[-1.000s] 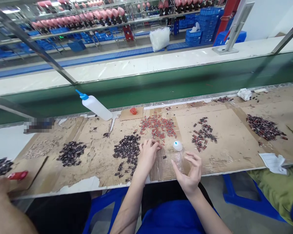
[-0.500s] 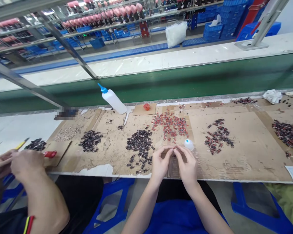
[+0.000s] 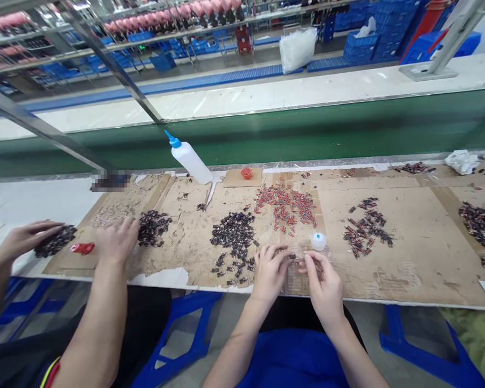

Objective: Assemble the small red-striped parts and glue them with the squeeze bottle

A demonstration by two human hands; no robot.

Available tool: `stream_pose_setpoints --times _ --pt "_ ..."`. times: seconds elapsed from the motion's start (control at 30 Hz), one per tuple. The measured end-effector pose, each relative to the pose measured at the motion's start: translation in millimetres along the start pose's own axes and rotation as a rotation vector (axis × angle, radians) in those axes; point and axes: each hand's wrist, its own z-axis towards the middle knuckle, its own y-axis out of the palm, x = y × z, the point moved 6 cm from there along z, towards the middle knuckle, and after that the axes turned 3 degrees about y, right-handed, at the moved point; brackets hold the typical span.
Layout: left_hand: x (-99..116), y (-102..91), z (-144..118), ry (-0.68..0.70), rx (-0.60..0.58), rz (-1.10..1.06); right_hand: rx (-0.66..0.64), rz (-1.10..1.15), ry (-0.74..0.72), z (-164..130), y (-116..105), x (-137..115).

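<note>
A small dark part (image 3: 293,256) sits between the two hands of the person at the near edge of the bench (image 3: 408,280), just above the cardboard sheet (image 3: 388,258) that covers it. The left hand (image 3: 270,269) has its fingers curled in, thumb and forefinger pinched on the part's left end. The right hand (image 3: 322,277) meets it from the other side, fingertips closed toward the same piece; whether its grip actually touches the part cannot be told at this size.

Just beyond the hands stands a small white cap with a blue dot (image 3: 318,241). A heap of dark parts (image 3: 233,237) lies to the left of the hands, a spread of red parts (image 3: 286,207) behind them, and a mixed dark-and-red cluster (image 3: 367,233) to the right. A white squeeze bottle with a blue nozzle (image 3: 189,156) lies tilted at the far edge, a small red cap (image 3: 246,173) near it.

At the left, a co-worker's hand (image 3: 117,240) rests beside another dark pile (image 3: 153,226); the co-worker's other hand (image 3: 28,237) touches a further dark pile (image 3: 56,242). A red item (image 3: 82,248) lies between them.
</note>
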Motion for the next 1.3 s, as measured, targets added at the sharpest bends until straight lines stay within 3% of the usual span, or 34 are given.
stream_pose_setpoints --times 0.17,0.3,0.6,0.9,1.3 --pt "1 -0.3 3 -0.004 -0.006 -0.132 -0.044 0.087 0.108 -2 -4 9" --pt "7 -9.4 0 -0.026 -0.012 -0.288 0.0 0.141 0.13 -2 -8 5" --pt "35 -28.8 -6 0.102 -0.036 -0.395 -0.103 -0.056 -0.246 3 -18 -33" --pt "41 -31.5 -10 0.088 -0.071 -0.438 -0.21 -0.265 -0.644 -7 -21 -59" --pt "46 -35.6 -11 -0.005 -0.094 -0.509 -0.19 -0.375 -0.806 -15 -23 -68"
